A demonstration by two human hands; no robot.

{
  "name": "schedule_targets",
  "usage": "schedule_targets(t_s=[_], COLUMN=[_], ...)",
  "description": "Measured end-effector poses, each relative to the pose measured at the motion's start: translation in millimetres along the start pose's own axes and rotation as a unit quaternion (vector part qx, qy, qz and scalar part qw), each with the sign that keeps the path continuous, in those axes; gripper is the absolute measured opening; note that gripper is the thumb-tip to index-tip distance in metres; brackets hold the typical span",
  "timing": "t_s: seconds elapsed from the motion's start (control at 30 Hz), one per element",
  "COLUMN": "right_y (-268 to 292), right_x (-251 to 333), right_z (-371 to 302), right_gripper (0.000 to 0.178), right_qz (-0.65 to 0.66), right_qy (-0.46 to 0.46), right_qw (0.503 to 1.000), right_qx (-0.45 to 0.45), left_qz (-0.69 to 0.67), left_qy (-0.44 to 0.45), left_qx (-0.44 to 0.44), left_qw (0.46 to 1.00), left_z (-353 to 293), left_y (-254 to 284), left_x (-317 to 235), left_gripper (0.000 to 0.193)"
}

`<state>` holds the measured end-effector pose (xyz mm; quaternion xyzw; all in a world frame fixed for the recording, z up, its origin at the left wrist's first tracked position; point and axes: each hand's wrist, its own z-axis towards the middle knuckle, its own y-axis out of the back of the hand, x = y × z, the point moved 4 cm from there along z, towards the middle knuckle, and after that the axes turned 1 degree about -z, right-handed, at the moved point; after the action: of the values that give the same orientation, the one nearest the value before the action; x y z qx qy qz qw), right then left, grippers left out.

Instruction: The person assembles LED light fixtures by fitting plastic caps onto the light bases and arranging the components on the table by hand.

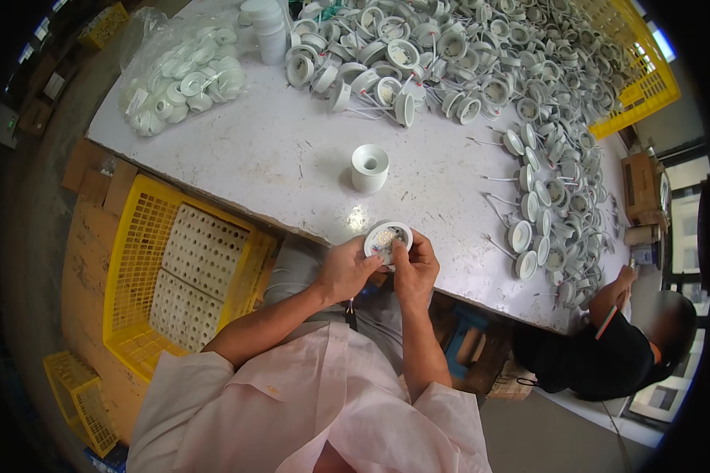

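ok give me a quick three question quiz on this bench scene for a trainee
1. True or false: only the left hand holds the round white part.
2. What stands on the table nearest the held part? A) clear bag B) white cylinder C) cardboard box
3. Fill in: the large crate at the person's left is ____.

Key: 1. False, the right hand holds it too; 2. B; 3. yellow

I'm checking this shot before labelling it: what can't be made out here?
All in the head view:
Underside of the round white lamp fitting: turned away, and masked by the grip of the left hand and right hand.
Fine detail on its face: too small, partly under the right hand.
Bottom of the white cylinder's hole: too small and dark.
Far end of the lamp-fitting pile, and the upper-right yellow crate's full extent: cut off by the top edge.
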<state>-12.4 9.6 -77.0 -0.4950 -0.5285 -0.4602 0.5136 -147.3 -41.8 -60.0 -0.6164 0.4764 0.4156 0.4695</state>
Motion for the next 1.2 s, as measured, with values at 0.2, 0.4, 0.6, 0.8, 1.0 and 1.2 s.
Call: schedule_targets(t_s=[0.2, 0.4, 0.6, 0.8, 1.0, 1.2], right_y=[-4.5, -3.6, -34.6, -58.3, -52.6, -16.2], right_x=[4.7, 35.0, 26.1, 16.1, 11.9, 9.7], right_z=[6.6, 98.9, 215.1, 264.9, 259.3, 237.6], right_gripper=[0.029, 0.044, 0.069, 0.079, 0.082, 0.085], right_qz=[-0.019, -0.202, -0.328, -0.281, -0.256, -0.180], right_qy=[-0.010, 0.062, 0.175, 0.132, 0.092, 0.090], right_qw=[0.999, 0.977, 0.928, 0.946, 0.960, 0.980], right_qx=[0.044, 0.021, 0.027, 0.090, 0.069, 0.003], left_qz=[-0.041, -0.073, -0.058, -0.050, -0.045, -0.046], left_qy=[0.041, 0.044, 0.043, 0.059, 0.067, 0.070], left_qx=[0.010, -0.017, -0.008, 0.005, 0.008, 0.011], left_qw=[0.998, 0.996, 0.997, 0.997, 0.997, 0.996], left_z=[6.1, 2.7, -7.0, -15.4, -13.0, -7.2], left_y=[12.0, 36.4, 41.8, 49.4, 51.9, 42.8], left_x=[18.0, 12.0, 12.0, 6.7, 2.5, 18.3], left_gripper=[0.025, 0.024, 0.024, 0.028, 0.029, 0.028])
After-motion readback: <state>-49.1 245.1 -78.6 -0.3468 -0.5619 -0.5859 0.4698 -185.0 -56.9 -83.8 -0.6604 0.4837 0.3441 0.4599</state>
